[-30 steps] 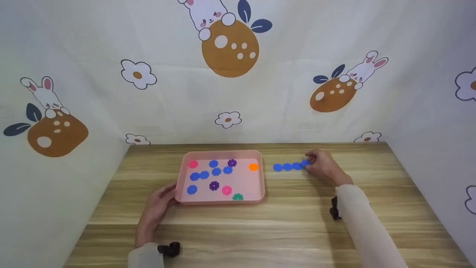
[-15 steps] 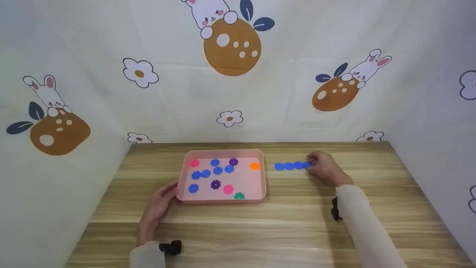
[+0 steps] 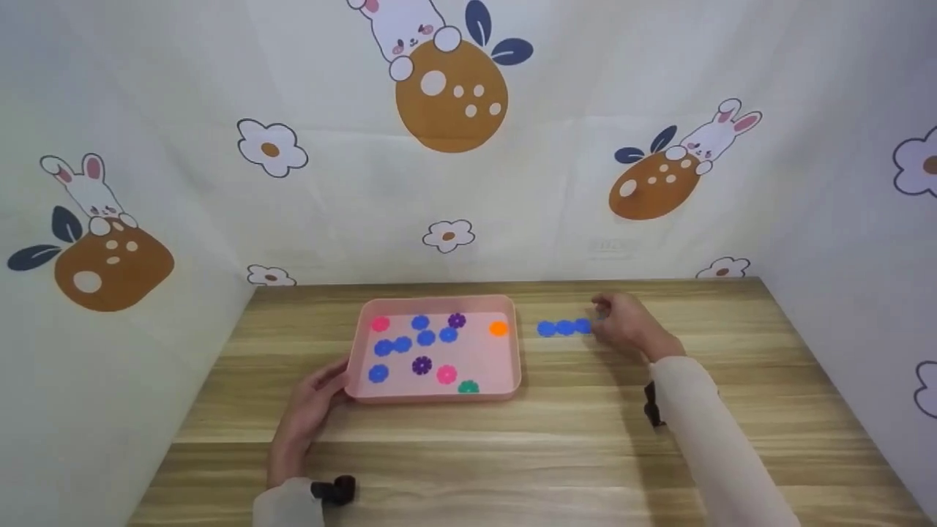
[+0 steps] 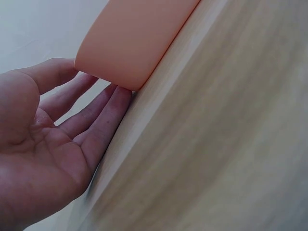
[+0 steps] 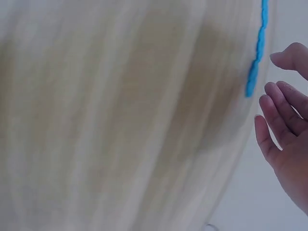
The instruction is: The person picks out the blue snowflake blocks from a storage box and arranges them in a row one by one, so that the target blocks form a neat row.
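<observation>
A pink tray holds several flower-shaped plastic discs, among them blue, purple, pink, orange and green ones. My left hand rests against the tray's left front corner; in the left wrist view, extended fingertips touch the outer wall, with the thumb by the rim. To the right of the tray lies a row of linked blue discs. My right hand is over the row's right end, hiding part of it. The right wrist view shows its fingers spread and apart from the blue row.
The wooden table meets a patterned cloth backdrop at the back, with cloth sides left and right. Black wrist cameras are strapped at both sleeves.
My right hand has loosened its pinch on the row's end disc and shifted slightly left over it. The left hand, tray and loose discs stay in place.
</observation>
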`<state>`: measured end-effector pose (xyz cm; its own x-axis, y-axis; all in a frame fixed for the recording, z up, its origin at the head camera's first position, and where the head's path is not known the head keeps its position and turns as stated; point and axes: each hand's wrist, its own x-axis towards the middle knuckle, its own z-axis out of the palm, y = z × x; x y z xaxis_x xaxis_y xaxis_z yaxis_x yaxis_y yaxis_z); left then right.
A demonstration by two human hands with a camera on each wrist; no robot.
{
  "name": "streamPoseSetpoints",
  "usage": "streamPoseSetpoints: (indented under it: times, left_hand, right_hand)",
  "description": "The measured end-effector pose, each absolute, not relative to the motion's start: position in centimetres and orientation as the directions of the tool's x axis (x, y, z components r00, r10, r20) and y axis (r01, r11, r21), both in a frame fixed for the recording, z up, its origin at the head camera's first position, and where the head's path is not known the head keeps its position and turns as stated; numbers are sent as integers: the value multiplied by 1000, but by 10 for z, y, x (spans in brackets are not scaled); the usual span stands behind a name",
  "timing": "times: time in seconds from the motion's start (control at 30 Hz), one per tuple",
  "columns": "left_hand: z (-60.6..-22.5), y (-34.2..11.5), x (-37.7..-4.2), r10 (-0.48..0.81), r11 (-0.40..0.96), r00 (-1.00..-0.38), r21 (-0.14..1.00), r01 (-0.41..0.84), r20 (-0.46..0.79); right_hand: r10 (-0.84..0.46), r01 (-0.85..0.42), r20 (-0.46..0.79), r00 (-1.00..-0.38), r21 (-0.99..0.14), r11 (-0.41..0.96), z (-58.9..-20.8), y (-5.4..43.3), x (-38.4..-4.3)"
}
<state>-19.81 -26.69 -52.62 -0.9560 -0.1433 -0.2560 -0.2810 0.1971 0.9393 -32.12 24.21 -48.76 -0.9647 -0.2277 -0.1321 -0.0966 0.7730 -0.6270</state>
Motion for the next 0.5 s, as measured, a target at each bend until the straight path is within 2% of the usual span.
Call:
streamPoseSetpoints:
  times: [0.33,0.5]
  left_hand:
    - [-525,-266,-198,-137,171,-960,949,-264,-242]
    - [-527,-266,-199,-141,179,-963,950,-255,-231]
  right_hand:
    - [-391,-338,47,-919,-606,720,-457,180,-323]
    - [-450,-406,82,-889,-594,694,-452,140,-322]
